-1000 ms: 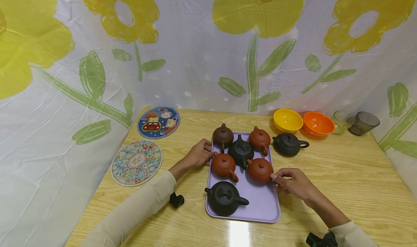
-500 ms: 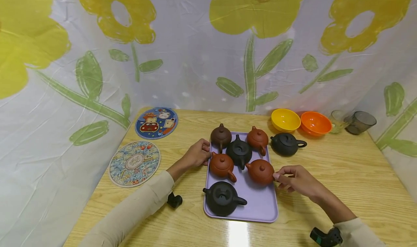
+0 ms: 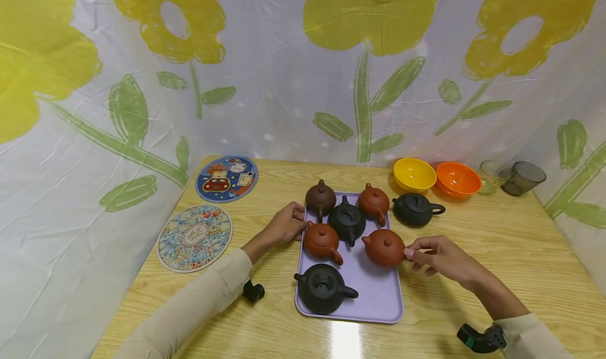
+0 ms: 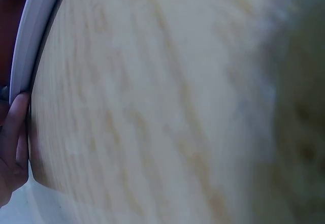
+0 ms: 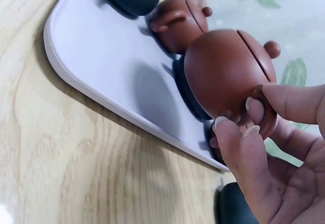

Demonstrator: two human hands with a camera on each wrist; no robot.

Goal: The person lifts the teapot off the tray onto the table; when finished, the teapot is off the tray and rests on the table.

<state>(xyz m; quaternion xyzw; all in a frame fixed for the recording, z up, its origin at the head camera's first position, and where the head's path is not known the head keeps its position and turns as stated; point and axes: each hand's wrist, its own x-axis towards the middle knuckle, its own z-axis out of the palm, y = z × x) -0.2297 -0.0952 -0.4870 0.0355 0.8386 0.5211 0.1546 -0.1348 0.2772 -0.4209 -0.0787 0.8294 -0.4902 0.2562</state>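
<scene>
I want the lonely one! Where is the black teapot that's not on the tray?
In the head view, the black clay teapot sits on the wooden table, right of the purple tray, before the yellow bowl.

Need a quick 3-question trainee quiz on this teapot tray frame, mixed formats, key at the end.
1. Count: how many teapots are on the purple tray, including the one being held?
2. True or false: the right hand pinches the handle of a black teapot.
3. Multiple choice: the left hand is (A) lifting the yellow bowl, (B) at the tray's left edge, (C) resting on a round mat.

Key
1. Six; a seventh, the black teapot, stands on the table to the tray's right.
2. False: it pinches the handle of the reddish-brown teapot; the right wrist view shows fingertips on it.
3. B.
</scene>
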